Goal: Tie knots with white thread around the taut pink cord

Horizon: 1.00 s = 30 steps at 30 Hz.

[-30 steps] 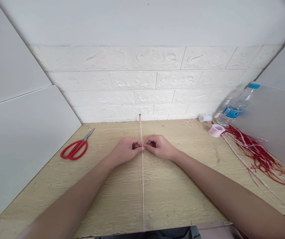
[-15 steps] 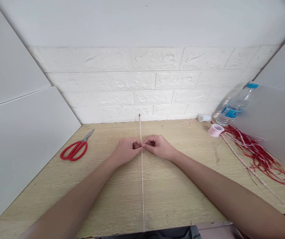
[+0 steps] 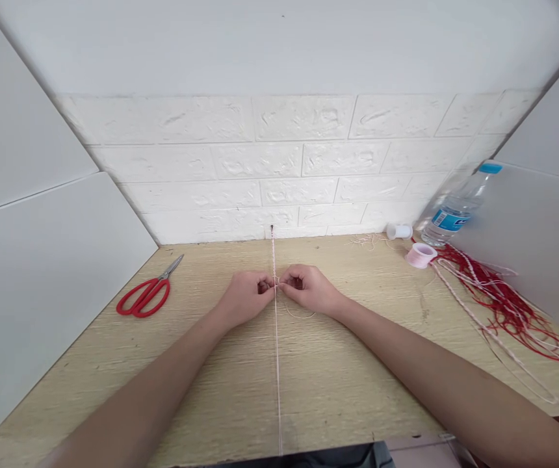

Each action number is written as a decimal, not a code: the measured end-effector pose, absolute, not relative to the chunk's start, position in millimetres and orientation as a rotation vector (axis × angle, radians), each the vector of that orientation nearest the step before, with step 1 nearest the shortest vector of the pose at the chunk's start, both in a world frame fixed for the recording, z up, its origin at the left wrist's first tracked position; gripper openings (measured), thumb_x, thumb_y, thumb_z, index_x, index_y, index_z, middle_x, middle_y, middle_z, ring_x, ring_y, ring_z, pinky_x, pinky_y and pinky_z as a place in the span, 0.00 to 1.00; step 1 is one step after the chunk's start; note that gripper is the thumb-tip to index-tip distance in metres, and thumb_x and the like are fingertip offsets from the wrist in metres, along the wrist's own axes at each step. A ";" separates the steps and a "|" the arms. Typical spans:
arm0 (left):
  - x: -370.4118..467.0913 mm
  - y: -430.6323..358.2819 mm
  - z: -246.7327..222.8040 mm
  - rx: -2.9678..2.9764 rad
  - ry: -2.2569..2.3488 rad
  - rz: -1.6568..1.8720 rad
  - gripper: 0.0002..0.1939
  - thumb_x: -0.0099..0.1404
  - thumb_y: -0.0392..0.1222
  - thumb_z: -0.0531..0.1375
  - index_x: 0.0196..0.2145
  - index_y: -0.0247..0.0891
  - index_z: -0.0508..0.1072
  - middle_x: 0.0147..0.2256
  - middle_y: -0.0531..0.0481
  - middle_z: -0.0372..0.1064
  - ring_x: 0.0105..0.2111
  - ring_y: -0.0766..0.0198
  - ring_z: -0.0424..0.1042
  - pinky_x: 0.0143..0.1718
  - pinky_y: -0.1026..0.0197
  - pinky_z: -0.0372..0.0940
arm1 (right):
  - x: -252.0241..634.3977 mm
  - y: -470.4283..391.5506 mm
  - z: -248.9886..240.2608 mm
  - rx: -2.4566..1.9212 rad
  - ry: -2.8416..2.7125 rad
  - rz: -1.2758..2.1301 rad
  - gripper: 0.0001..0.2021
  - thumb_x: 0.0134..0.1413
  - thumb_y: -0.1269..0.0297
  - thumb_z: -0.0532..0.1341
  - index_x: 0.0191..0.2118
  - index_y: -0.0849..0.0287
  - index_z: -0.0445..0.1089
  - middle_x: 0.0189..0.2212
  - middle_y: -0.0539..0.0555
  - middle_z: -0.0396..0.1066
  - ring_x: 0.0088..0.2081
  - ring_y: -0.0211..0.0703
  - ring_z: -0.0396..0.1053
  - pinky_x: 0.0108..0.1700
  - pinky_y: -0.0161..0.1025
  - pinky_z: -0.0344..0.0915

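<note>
A pale pink cord (image 3: 277, 364) runs taut from a small dark point low on the white brick wall, over the table, to its front edge. Its upper stretch, near the wall, looks braided. My left hand (image 3: 250, 296) pinches fine thread at the cord from the left side. From the right, my right hand (image 3: 309, 289) pinches thread at the same spot, its thumb and forefinger together. The fingertips of both hands nearly meet at the cord. A thin loop of thread (image 3: 301, 316) hangs below my right hand onto the wooden table (image 3: 231, 403).
Red-handled scissors (image 3: 143, 298) lie at the left. At the right are a pink thread spool (image 3: 420, 256), a white spool (image 3: 399, 231), a water bottle (image 3: 450, 211) and a tangle of red cords (image 3: 513, 302) with pink braids. White panels flank both sides.
The view has shifted slightly. My right fingertips are a little farther from the cord, and the loose thread loop has moved left and changed shape. Both hands keep their pinch.
</note>
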State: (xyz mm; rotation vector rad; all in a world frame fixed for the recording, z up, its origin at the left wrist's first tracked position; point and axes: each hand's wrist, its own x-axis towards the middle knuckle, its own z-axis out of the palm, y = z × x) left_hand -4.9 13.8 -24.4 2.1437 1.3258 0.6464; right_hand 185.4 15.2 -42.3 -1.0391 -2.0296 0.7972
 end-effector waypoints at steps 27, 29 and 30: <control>-11.6 20.1 -15.8 1.857 1.364 0.797 0.22 0.57 0.57 0.56 0.19 0.37 0.58 0.19 0.57 0.52 0.22 0.69 0.52 0.25 0.64 0.50 | 186.5 13.8 -39.8 -1.043 -2.039 0.841 0.03 0.49 0.72 0.56 0.28 0.61 0.66 0.23 0.48 0.64 0.25 0.34 0.58 0.26 0.32 0.54; -11.2 19.4 -16.6 1.873 1.358 0.774 0.22 0.58 0.57 0.56 0.19 0.37 0.58 0.20 0.56 0.52 0.22 0.69 0.53 0.25 0.64 0.50 | 186.5 13.6 -39.7 -1.048 -2.038 0.839 0.03 0.48 0.72 0.56 0.27 0.61 0.65 0.23 0.48 0.63 0.25 0.34 0.58 0.26 0.32 0.54; -10.9 19.0 -16.9 1.880 1.356 0.768 0.22 0.58 0.57 0.56 0.19 0.37 0.58 0.20 0.56 0.52 0.22 0.69 0.52 0.25 0.64 0.50 | 186.6 13.5 -39.6 -1.052 -2.035 0.840 0.03 0.48 0.72 0.56 0.27 0.60 0.65 0.23 0.48 0.63 0.25 0.34 0.58 0.26 0.32 0.54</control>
